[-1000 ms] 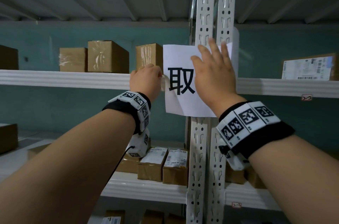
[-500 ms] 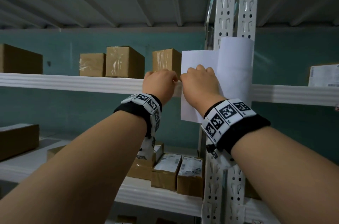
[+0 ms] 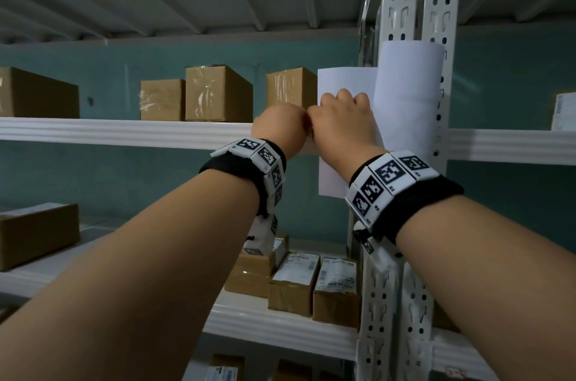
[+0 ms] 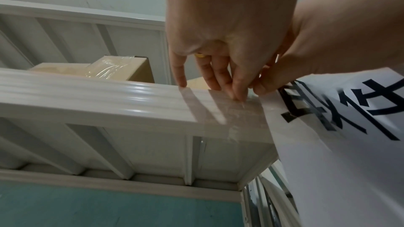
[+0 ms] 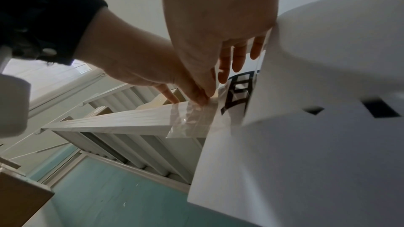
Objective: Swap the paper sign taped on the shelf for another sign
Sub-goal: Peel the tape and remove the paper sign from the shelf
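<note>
A white paper sign [image 3: 343, 81] hangs at the shelf beam [image 3: 124, 131] by the upright, its right part curled forward so only blank paper faces me in the head view. The wrist views show its black character [image 5: 238, 96]. Clear tape [image 4: 218, 111] holds the sign's left edge to the beam. My left hand [image 3: 279, 128] pinches the tape's upper edge with its fingertips [image 4: 237, 96]. My right hand [image 3: 343, 124] is right beside it, thumb and forefinger pinching the crumpled tape [image 5: 190, 120] at the sign's edge, the other fingers behind the paper.
Two perforated white uprights [image 3: 402, 6] run top to bottom just right of the sign. Several cardboard boxes [image 3: 215, 93] stand on the shelf behind the beam, and labelled parcels [image 3: 293, 280] lie on the shelf below. A teal wall is behind.
My right hand left its flat hold on the sign's face and moved to the left edge beside my left hand. The sign's right part curled forward, hiding the character.
</note>
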`<state>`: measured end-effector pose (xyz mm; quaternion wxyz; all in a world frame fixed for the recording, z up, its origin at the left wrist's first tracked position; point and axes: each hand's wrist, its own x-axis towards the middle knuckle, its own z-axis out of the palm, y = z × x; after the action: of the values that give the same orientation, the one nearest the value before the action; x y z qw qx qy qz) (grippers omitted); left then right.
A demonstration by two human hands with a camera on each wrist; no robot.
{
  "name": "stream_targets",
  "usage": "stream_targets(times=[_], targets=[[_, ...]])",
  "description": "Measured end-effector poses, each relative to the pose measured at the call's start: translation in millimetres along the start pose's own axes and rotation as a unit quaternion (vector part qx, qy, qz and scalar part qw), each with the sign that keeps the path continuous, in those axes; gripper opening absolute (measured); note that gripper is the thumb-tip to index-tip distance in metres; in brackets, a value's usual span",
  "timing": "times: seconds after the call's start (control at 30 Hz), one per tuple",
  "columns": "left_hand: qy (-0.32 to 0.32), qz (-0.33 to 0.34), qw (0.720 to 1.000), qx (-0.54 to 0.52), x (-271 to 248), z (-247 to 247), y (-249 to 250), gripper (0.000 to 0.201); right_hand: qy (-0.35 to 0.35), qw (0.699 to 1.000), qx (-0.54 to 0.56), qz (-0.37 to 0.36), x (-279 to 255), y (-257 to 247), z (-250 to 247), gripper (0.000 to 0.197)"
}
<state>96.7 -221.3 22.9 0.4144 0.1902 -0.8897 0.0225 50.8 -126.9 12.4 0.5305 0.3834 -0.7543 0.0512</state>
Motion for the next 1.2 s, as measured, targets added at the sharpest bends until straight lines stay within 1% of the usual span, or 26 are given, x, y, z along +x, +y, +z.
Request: stream_targets(times=[0.1,0.27,0.37,0.57,0.7,0.8,0.87,0.9,1.0,1.1,1.2], targets=[[-0.022,0.007,1.0,0.01,3,-2,0,0.022,0.005,1.0,-0.007,0.0,-1,2,1,0.025],[-0.04,0.032,0.998,0.035,1,-10,2,0.026,0.01,1.0,0.0,-0.008,-2,4,1,0.024],[-0.058,0.034,0.997,0.035,2,-13,3,0.028,0.012,1.0,0.002,-0.005,-3,5,1,0.024],[-0.066,0.047,0.996,0.04,1,-18,2,0.03,0.009,1.0,0.003,0.005,-3,7,6,0.022],[-0.043,0.057,0.997,-0.004,0,-18,-3,0.028,0.008,1.0,-0.005,0.022,-3,12,10,0.017],[-0.001,0.05,0.995,-0.082,-1,-18,-12,0.024,0.004,1.0,0.001,0.016,-2,12,9,0.021],[0.035,0.036,0.992,-0.117,-1,-17,-20,0.019,0.003,1.0,0.004,0.012,-2,12,8,0.02],[0.044,0.032,0.991,-0.126,0,-16,-24,0.02,0.001,1.0,0.005,0.013,-3,11,7,0.019],[0.038,0.041,0.991,-0.119,-2,-12,-31,0.029,-0.004,1.0,0.01,0.018,-1,8,6,0.016],[0.028,0.069,0.995,-0.072,-6,-6,-32,0.027,0.004,1.0,0.013,0.008,2,5,3,0.015],[0.026,0.066,0.996,-0.063,-10,1,-34,0.022,-0.003,1.0,0.01,0.004,3,2,1,0.02]])
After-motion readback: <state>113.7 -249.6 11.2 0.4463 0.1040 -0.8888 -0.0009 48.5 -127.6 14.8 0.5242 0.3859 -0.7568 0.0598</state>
